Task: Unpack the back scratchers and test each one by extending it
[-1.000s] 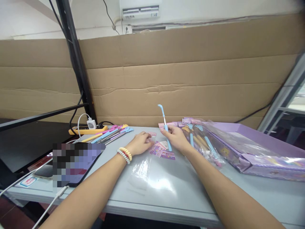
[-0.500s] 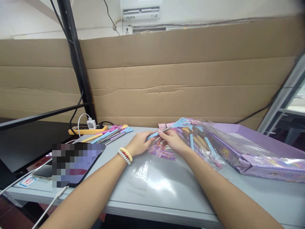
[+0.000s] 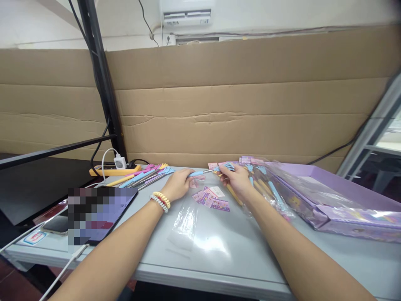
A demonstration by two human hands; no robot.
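A blue back scratcher (image 3: 198, 172) with a metal shaft and a claw-shaped head lies across between my two hands, above the table. My left hand (image 3: 179, 184) is closed round its handle end. At the head end, the fingers of my right hand (image 3: 236, 179) are closed on the blue claw. Below them, small purple and pink printed cards (image 3: 209, 198) are spread on the table, with a clear plastic bag (image 3: 184, 223) nearer to me. Beside my right hand lie bagged back scratchers (image 3: 275, 194), blue and yellow.
Several loose back scratchers (image 3: 145, 177) in mixed colours lie at the back left, beside a yellow power strip (image 3: 115, 170). A tablet (image 3: 109, 217), partly blurred, and its white cable (image 3: 64, 271) are at the left. A purple box (image 3: 313, 209) stands right. Cardboard (image 3: 219, 100) walls off the back.
My right hand has moved from the shaft to the claw head. The back scratcher now lies flatter and further left, and the cards under my hands show more fully.
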